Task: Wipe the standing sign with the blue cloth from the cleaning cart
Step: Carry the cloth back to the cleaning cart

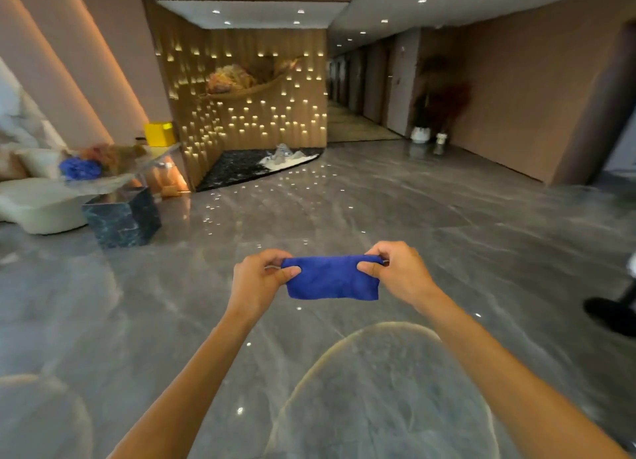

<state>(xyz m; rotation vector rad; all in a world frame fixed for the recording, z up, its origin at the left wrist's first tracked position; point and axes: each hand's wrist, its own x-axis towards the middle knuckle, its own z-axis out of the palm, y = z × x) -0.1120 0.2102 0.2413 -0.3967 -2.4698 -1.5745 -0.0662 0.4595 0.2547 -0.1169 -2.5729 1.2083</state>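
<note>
While the cloth (332, 279) hangs stretched between both hands over the open floor (447, 224), nothing carries it but two pinches: the left hand (258, 281) grips its left end between thumb and fingers, the right hand (401, 272) its right end the same way. It looks folded into a short band, top edge taut, lower edge sagging a little. Its long axis runs left to right across the view, level, broad face turned toward the wearer.

No sign or cart shows here; a dark foot at the right edge (609, 314) might belong to a stand, though it is too cut off to tell. So the sign has yet to be found and reached, I judge.

Risks: either pinch slipping would let the fold fall open or drop the cloth onto the glossy floor, dirtying it; walking while looking down at the hands could mean bumping the marble block (124, 217) near the left edge
</note>
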